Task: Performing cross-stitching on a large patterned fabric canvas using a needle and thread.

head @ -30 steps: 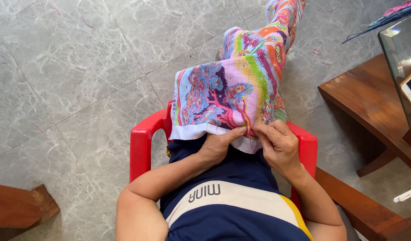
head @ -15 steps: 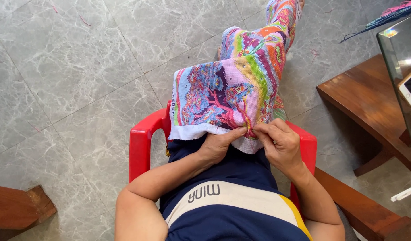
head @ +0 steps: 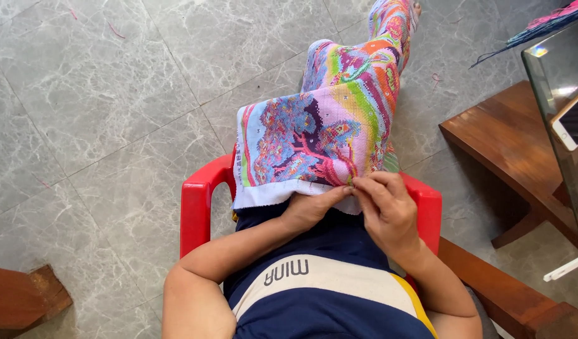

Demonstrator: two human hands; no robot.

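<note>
Almost nothing has changed over the last second; the embroidered cloth (head: pixel 320 138) lies as it did, draped over the person's raised legs and running away toward the top of the view, its white unstitched border hanging at the near edge just above the lap; both hands remain at that border, in the same places as before, so the work reads as a slow, fine step at one spot and not a shift to a new area. The left hand (head: pixel 311 210) sits under and against the near edge, its fingers curled and partly tucked beneath the fabric, so how tightly they close cannot be told; it seems to be steadying the cloth from below. The right hand (head: pixel 383 210) rests on top at the same edge, its fingers (head: pixel 363 187) drawn together in a pinch right at the border where the two hands meet; whether they pinch a needle, a thread or only the fabric is too small to make out. The person sits in a red plastic chair (head: pixel 198 207) on a grey marble-patterned tile floor (head: pixel 101 113); a dark wooden bench (head: pixel 496 135) stands to the right, well apart from the hands, and a glass-topped worktop (head: pixel 556 94) carrying a white-edged tablet (head: pixel 571 122) shows at the right margin.
</note>
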